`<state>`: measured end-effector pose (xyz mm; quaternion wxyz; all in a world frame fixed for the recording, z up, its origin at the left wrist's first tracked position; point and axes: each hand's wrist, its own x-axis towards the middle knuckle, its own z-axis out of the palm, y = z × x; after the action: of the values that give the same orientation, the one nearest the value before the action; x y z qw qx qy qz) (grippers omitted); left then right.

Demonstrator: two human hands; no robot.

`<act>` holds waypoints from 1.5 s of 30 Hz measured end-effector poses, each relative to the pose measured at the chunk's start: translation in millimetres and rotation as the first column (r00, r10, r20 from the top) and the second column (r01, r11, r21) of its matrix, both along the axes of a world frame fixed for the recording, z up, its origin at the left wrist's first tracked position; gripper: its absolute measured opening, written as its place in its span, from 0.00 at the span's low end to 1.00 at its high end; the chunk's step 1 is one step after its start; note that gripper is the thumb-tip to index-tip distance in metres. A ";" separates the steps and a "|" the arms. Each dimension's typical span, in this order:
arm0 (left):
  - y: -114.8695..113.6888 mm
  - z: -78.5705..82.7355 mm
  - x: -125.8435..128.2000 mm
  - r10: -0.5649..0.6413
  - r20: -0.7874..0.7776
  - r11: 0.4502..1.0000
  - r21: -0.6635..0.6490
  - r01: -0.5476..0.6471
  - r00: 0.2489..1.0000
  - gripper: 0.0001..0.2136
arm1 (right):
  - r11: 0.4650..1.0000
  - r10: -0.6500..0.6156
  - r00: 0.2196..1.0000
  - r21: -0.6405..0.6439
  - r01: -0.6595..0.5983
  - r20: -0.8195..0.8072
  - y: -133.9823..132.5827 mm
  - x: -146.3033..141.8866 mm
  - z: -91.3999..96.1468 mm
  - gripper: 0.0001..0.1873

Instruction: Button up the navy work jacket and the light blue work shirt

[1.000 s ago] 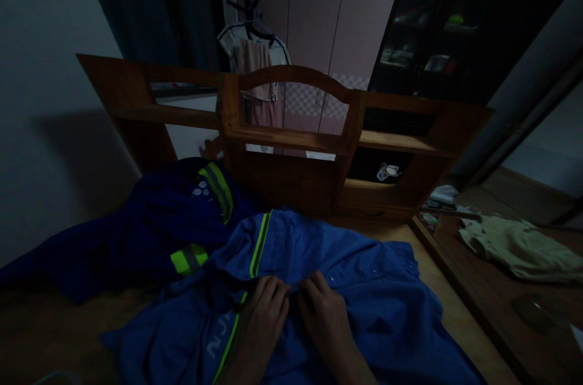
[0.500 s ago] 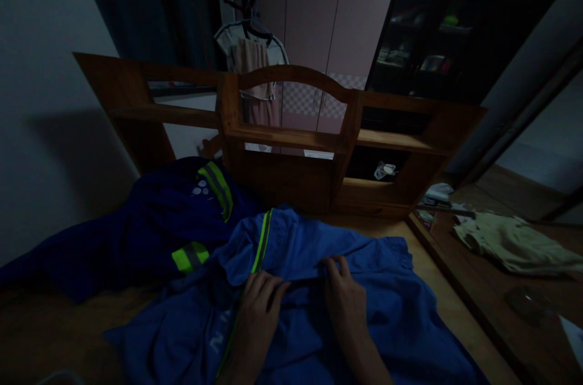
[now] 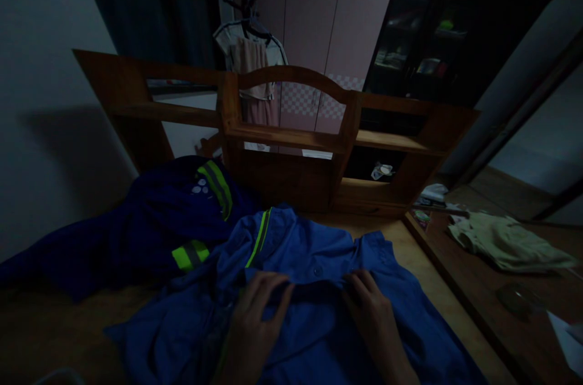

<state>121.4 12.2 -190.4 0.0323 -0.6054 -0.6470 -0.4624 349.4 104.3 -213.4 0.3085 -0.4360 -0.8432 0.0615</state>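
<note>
A blue work jacket (image 3: 314, 245) with a yellow-green stripe lies spread in front of me. My left hand (image 3: 259, 315) pinches the edge of its front, close to the stripe. Farther right along the same edge, my right hand (image 3: 371, 309) has its fingers closed on the cloth. Between the hands the edge is lifted a little, with a dark gap under it and a round button (image 3: 317, 271) just beyond. To the left rests a crumpled darker blue garment (image 3: 150, 215) with reflective bands. The dim light hides the fingertips' detail.
Beyond the clothes stands a wooden shelf-like headboard (image 3: 286, 141) with a small pale object (image 3: 382, 171) in one compartment. A raised wooden edge (image 3: 449, 275) runs along the right. Past it a light-coloured cloth (image 3: 505, 239) lies on a brown surface. A wall (image 3: 59, 148) is at the left.
My right hand has slid to the right along the jacket's edge, and the cloth there has shifted. My left hand has moved slightly lower. The button between the hands has come into view.
</note>
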 end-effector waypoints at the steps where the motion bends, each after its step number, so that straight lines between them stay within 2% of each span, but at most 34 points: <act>1: 3.4 -0.4 8.1 -0.084 -0.032 0.996 -0.041 0.083 0.996 0.13 | 1.000 0.002 1.000 -0.003 -0.002 -0.012 -1.1 0.4 -2.2 0.12; 2: 7.8 -1.8 15.3 -0.145 -0.068 0.986 -0.091 0.139 0.987 0.16 | 1.000 0.000 1.000 0.000 0.000 -0.023 -1.9 0.8 -4.3 0.12; 4: 17.6 -6.2 26.0 -0.204 -0.142 0.968 -0.176 0.178 0.969 0.21 | 1.000 -0.009 0.999 0.022 0.010 -0.037 -3.2 2.1 -8.0 0.13; 7: 28.6 -12.9 32.3 -0.251 -0.207 0.955 -0.216 0.206 0.946 0.19 | 0.997 -0.018 0.999 0.069 0.022 -0.048 -5.0 4.8 -13.0 0.13; 12: 30.8 -13.1 31.7 -0.328 -0.154 0.936 -0.185 0.299 0.932 0.18 | 0.997 0.012 0.997 0.079 -0.006 -0.081 -6.6 6.6 -16.5 0.15; 16: 28.9 -12.2 30.9 -0.391 -0.108 0.908 -0.211 0.363 0.914 0.19 | 0.998 0.009 0.995 0.056 -0.003 -0.101 -4.2 6.4 -17.0 0.19; 22: 30.2 -19.6 30.9 -0.345 -0.054 0.917 -0.233 0.324 0.937 0.08 | 0.998 -0.050 0.984 0.030 0.056 -0.168 3.4 11.4 -20.0 0.19; 26: 33.3 -26.0 31.3 -0.317 0.018 0.922 -0.227 0.313 0.948 0.09 | 0.998 -0.045 0.979 0.025 0.050 -0.197 5.2 12.8 -22.0 0.18; 33: 37.9 -31.7 33.4 -0.258 -0.002 0.925 -0.289 0.247 0.966 0.10 | 1.000 -0.003 0.980 -0.011 0.001 -0.199 1.8 8.8 -18.8 0.23; 36: 37.8 -29.1 33.2 -0.289 -0.026 0.903 -0.338 0.264 0.957 0.10 | 1.000 -0.002 0.981 -0.028 -0.003 -0.196 2.2 8.3 -18.2 0.22; 42: 32.8 -20.3 30.7 -0.477 -0.034 0.814 -0.394 0.426 0.878 0.13 | 0.996 -0.021 0.982 -0.085 0.005 -0.188 4.8 7.5 -20.3 0.18; 45: 29.7 -15.7 31.5 -0.494 -0.002 0.789 -0.420 0.448 0.869 0.12 | 0.989 -0.020 0.983 -0.148 -0.007 -0.180 5.3 5.2 -19.0 0.15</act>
<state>153.0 41.9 -206.1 -0.1745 -0.7654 -0.5543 -0.2765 354.6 109.6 -232.4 0.3507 -0.4530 -0.8034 0.1624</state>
